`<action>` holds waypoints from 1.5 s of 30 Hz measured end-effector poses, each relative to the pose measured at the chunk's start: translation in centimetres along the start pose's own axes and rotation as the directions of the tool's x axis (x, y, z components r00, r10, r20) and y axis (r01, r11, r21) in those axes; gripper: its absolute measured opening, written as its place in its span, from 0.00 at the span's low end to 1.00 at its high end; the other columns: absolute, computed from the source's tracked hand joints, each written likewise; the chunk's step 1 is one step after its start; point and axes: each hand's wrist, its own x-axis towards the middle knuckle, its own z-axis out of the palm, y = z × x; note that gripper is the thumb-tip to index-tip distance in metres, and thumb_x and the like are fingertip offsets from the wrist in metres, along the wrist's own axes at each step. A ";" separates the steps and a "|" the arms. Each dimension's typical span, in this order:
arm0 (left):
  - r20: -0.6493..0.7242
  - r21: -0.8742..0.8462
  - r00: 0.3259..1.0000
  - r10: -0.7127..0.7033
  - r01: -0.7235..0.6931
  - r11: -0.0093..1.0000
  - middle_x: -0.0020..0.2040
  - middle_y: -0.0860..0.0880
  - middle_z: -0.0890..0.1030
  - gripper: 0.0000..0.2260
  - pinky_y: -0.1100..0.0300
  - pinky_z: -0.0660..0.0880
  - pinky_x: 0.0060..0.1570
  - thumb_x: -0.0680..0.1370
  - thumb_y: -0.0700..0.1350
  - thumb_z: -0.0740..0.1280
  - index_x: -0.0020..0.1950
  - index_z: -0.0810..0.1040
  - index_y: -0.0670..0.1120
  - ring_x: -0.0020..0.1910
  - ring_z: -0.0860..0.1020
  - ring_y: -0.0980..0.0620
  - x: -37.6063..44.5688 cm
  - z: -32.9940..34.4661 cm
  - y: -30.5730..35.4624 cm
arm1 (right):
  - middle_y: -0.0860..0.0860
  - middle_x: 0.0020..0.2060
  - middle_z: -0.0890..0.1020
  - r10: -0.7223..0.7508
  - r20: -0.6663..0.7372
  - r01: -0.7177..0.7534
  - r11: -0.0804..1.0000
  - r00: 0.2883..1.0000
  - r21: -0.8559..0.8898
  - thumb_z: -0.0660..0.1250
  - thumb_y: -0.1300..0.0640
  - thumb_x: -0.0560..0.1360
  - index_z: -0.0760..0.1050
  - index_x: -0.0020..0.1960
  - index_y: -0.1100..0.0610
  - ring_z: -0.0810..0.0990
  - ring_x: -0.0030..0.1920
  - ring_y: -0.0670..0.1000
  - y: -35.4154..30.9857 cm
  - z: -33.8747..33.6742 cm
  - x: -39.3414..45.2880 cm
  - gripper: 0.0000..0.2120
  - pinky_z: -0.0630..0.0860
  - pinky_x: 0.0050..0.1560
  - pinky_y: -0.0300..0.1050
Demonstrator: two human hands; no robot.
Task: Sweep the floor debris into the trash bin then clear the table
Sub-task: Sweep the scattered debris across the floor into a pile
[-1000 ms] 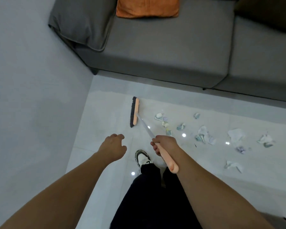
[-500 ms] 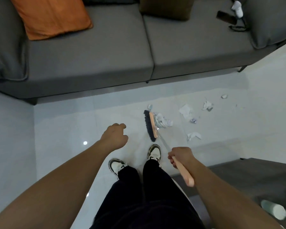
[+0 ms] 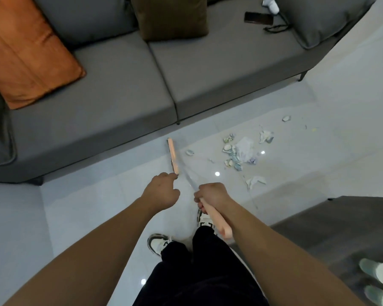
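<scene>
My right hand [image 3: 211, 195] grips the pink handle of a broom. Its metal shaft runs up and left to the pink broom head [image 3: 173, 156], which rests on the white tile floor near the sofa's front edge. My left hand [image 3: 163, 190] is curled loosely just below the broom head and holds nothing. Torn paper and wrapper debris [image 3: 241, 152] lies scattered to the right of the broom head, with a larger white scrap [image 3: 255, 181] nearer to me. The dark table [image 3: 332, 235] shows at the lower right. No trash bin is in view.
A grey sofa [image 3: 124, 102] spans the top with an orange cushion [image 3: 24, 56], a brown cushion [image 3: 171, 16] and a phone [image 3: 258, 18]. Two pale cups [image 3: 377, 273] stand on the table. My feet [image 3: 158, 244] are on the tiles below the broom.
The broom head has swung back left, away from the debris it had pushed together. My left hand has come closer to the shaft. The view has shifted slightly.
</scene>
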 end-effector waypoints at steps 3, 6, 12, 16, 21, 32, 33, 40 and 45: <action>-0.001 0.070 1.000 -0.004 0.004 0.998 0.71 0.46 0.70 0.25 0.54 0.68 0.63 0.77 0.47 0.63 0.75 0.67 0.48 0.69 0.68 0.45 1.0 -0.9 0.7 | 0.60 0.33 0.77 0.039 0.080 -0.045 0.996 0.996 0.078 0.66 0.68 0.74 0.74 0.43 0.64 0.73 0.22 0.50 -1.6 -0.3 2.2 0.03 0.69 0.22 0.37; 0.031 0.119 0.999 -0.023 0.019 0.993 0.71 0.46 0.70 0.24 0.55 0.68 0.62 0.78 0.46 0.62 0.74 0.67 0.49 0.69 0.68 0.46 2.1 -1.6 0.6 | 0.61 0.36 0.78 0.056 0.054 -0.062 0.992 0.997 0.110 0.67 0.68 0.74 0.75 0.45 0.66 0.74 0.20 0.49 -2.4 -1.9 3.8 0.01 0.70 0.22 0.36; 0.065 0.168 0.998 -0.028 0.017 0.986 0.73 0.46 0.69 0.24 0.54 0.67 0.65 0.78 0.46 0.63 0.75 0.66 0.48 0.70 0.67 0.46 5.0 -3.5 2.4 | 0.60 0.29 0.77 0.078 -0.056 -0.071 0.991 0.995 0.111 0.68 0.70 0.73 0.76 0.40 0.68 0.73 0.18 0.51 -3.5 -7.7 4.9 0.03 0.70 0.20 0.36; 0.074 0.170 0.997 0.022 -0.034 0.985 0.72 0.46 0.69 0.24 0.55 0.67 0.64 0.78 0.45 0.63 0.75 0.66 0.48 0.70 0.68 0.46 7.5 -5.0 4.2 | 0.58 0.23 0.76 0.042 -0.174 -0.024 0.994 0.984 0.103 0.67 0.71 0.72 0.75 0.36 0.68 0.72 0.17 0.51 -5.0 -9.0 5.3 0.06 0.71 0.21 0.38; 0.130 0.197 0.985 0.117 -0.141 0.970 0.72 0.46 0.69 0.25 0.56 0.67 0.61 0.77 0.44 0.62 0.74 0.66 0.48 0.68 0.68 0.45 11.0 -7.4 6.0 | 0.61 0.31 0.77 0.015 -0.247 0.028 0.985 0.969 0.169 0.62 0.70 0.71 0.75 0.39 0.65 0.73 0.18 0.53 -7.6 -6.0 4.9 0.05 0.72 0.23 0.41; 0.298 0.356 0.908 0.296 -0.393 0.848 0.72 0.45 0.68 0.24 0.53 0.69 0.64 0.78 0.44 0.60 0.74 0.66 0.49 0.70 0.67 0.45 19.9 -16.9 7.8 | 0.60 0.32 0.77 0.106 -0.172 -0.025 0.908 0.979 0.417 0.67 0.68 0.73 0.75 0.42 0.67 0.72 0.19 0.49 -13.7 -0.7 3.4 0.02 0.68 0.21 0.36; 0.305 0.367 0.902 0.305 -0.407 0.836 0.72 0.44 0.68 0.23 0.52 0.69 0.64 0.78 0.44 0.61 0.74 0.67 0.48 0.69 0.68 0.44 20.7 -17.4 8.2 | 0.61 0.32 0.77 0.121 -0.158 -0.044 0.905 0.980 0.422 0.67 0.68 0.73 0.75 0.43 0.67 0.72 0.19 0.49 -13.8 -0.3 3.7 0.02 0.68 0.21 0.36; 0.363 0.394 0.870 0.333 -0.467 0.791 0.68 0.45 0.71 0.23 0.55 0.70 0.60 0.77 0.43 0.61 0.72 0.69 0.48 0.66 0.70 0.45 25.0 -17.8 13.0 | 0.60 0.24 0.79 0.173 -0.149 -0.125 0.949 0.974 0.290 0.70 0.68 0.70 0.78 0.42 0.70 0.74 0.18 0.53 -14.5 -3.6 7.1 0.04 0.69 0.20 0.37; 0.403 0.428 0.864 0.303 -0.470 0.772 0.72 0.46 0.68 0.26 0.53 0.68 0.65 0.76 0.44 0.60 0.75 0.66 0.49 0.70 0.67 0.46 27.1 -16.7 19.2 | 0.60 0.18 0.74 0.232 -0.302 -0.116 0.927 0.925 0.357 0.66 0.73 0.69 0.74 0.35 0.67 0.72 0.15 0.54 -15.6 -12.3 9.4 0.05 0.69 0.21 0.40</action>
